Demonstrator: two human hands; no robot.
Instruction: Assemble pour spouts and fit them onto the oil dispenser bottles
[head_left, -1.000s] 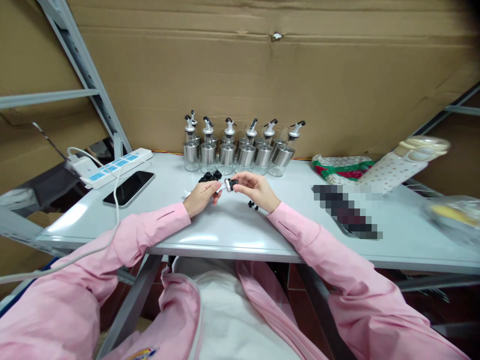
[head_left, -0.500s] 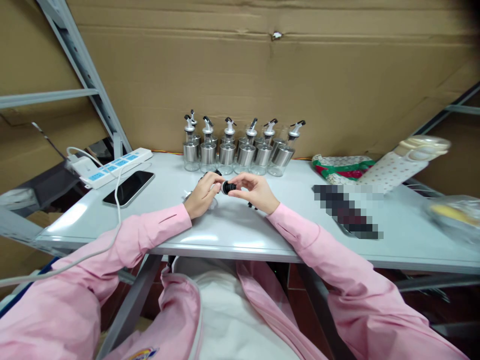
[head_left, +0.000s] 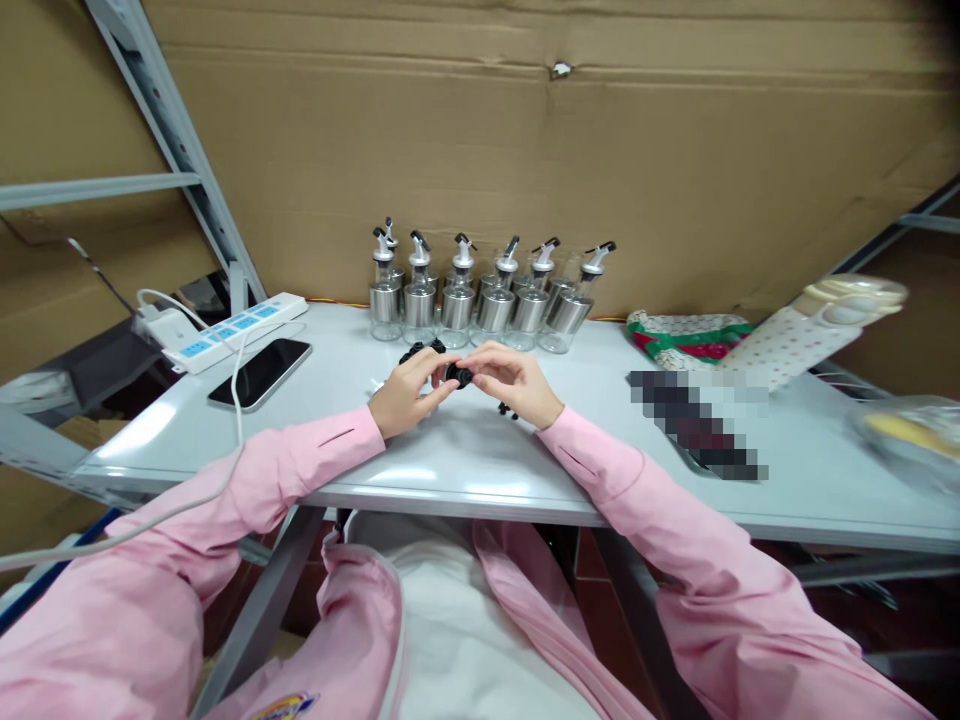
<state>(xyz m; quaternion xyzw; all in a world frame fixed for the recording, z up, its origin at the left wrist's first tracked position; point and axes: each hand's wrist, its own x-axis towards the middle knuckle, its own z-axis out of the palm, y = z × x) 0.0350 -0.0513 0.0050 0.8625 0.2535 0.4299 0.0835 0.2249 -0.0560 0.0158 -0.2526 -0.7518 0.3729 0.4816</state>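
Above the middle of the table, my left hand (head_left: 410, 393) and my right hand (head_left: 523, 385) meet at a small black ribbed pourer stopper (head_left: 459, 375). The left fingers pinch its left side, while the right thumb and fingertips close on its right side. Fingers cover part of it. Several more black pieces (head_left: 424, 350) lie just behind my left hand, and a few tiny black parts (head_left: 508, 409) are under my right hand. Something white and clear, partly hidden, shows beside the left hand.
Glass-and-steel oil bottles (head_left: 457, 305), several with lever pourers, stand in rows at the back. To the left are a phone (head_left: 260, 374), a power strip (head_left: 236, 330) and a white cable across my left sleeve. A dotted tumbler (head_left: 787, 340) and green-red cloth (head_left: 686, 340) sit right.
The stopper has turned between my fingers, its ribbed end no longer pointing plainly to the right. My left fingers have shifted round it. The view has moved slightly.
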